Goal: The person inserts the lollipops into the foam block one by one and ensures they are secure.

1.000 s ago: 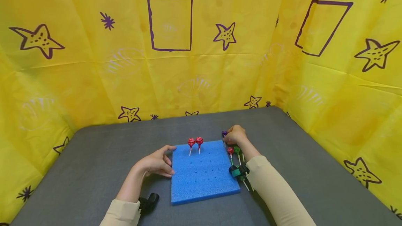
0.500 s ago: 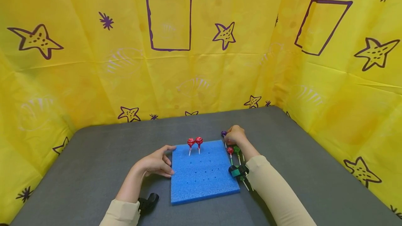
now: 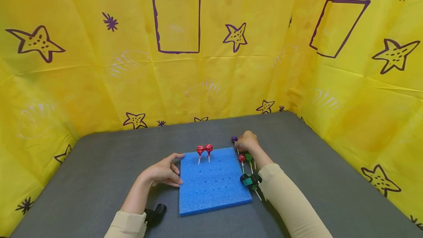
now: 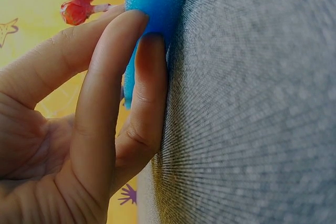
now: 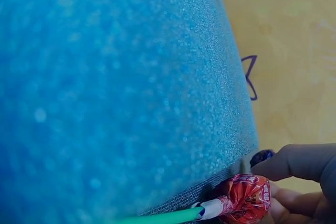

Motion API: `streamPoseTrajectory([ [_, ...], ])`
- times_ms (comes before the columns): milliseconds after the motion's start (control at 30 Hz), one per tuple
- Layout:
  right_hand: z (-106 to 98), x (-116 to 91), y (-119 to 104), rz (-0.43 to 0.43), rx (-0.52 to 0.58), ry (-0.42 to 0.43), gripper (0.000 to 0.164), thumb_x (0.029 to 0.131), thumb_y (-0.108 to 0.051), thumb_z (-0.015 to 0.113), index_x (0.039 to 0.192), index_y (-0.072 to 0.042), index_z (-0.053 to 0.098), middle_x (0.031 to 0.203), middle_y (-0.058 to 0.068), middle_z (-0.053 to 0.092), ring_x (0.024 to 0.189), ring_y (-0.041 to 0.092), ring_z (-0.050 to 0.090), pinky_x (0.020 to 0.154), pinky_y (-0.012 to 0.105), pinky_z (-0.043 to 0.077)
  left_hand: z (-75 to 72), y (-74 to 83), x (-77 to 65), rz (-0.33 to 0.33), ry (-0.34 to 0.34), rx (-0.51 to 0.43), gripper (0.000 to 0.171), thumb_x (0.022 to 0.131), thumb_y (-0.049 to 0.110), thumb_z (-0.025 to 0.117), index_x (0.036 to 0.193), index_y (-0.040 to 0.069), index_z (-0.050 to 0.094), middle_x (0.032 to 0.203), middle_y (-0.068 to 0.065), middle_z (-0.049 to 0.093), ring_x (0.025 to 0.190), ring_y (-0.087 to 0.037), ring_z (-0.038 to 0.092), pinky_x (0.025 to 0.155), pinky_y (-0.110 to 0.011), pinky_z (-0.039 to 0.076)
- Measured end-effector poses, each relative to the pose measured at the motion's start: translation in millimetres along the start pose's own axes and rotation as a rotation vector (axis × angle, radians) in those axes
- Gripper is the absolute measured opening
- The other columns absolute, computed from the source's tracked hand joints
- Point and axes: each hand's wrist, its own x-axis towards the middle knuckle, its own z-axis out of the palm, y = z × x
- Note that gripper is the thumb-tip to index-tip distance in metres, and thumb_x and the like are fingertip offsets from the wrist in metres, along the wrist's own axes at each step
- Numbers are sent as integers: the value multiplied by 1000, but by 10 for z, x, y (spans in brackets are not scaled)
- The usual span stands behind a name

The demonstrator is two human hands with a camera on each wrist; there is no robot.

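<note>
At the left edge of the blue foam board (image 3: 211,194), my left hand (image 3: 163,171) touches the side with its fingertips, the fingers spread along it. The left wrist view shows fingers (image 4: 105,77) against the board's edge, close over the table. My right hand (image 3: 248,141) is just past the board's far right corner and pinches a purple lollipop (image 3: 234,139) near its head. Its white stick slants down toward the board. In the right wrist view, the purple head (image 5: 261,157) is mostly hidden behind a finger. Two red lollipops (image 3: 204,148) stand upright in the board's far rows.
Several holes dot the board. Along its right side lie a red lollipop (image 3: 242,158), a green lollipop (image 3: 249,157) and more sticks, partly under my right wrist. The grey table (image 3: 99,164) stretches around, with yellow patterned cloth (image 3: 211,83) behind.
The purple lollipop has shifted slightly left and its stick has gone from near upright to slanted, pinched in my right hand throughout. My left hand stays at the board's edge.
</note>
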Motion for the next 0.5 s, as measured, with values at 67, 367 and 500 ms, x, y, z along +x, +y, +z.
streamPoseTrajectory([
  [67,-10,-11,-5,-11,7,9,24,70,-6,74,55,-14,57,51,-4,55,47,9,56,47,17,46,2,5,-1,1,-1,-1,90,79,-7,75,153,12,27,92,-11,49,74,-20,67,71,-36,64],
  [367,-77,-78,-37,-34,134,13,12,75,-6,73,84,3,74,82,14,74,53,8,65,58,23,60,9,11,-7,15,-10,-7,90,79,-8,75,153,11,26,92,-10,48,73,-19,67,71,-36,64],
  [500,-103,-113,-60,-38,204,-35,27,81,-6,71,103,8,72,110,25,71,63,10,69,69,28,64,8,9,-12,16,-8,-1,90,79,-7,75,152,11,26,91,-10,48,73,-19,67,71,-35,64],
])
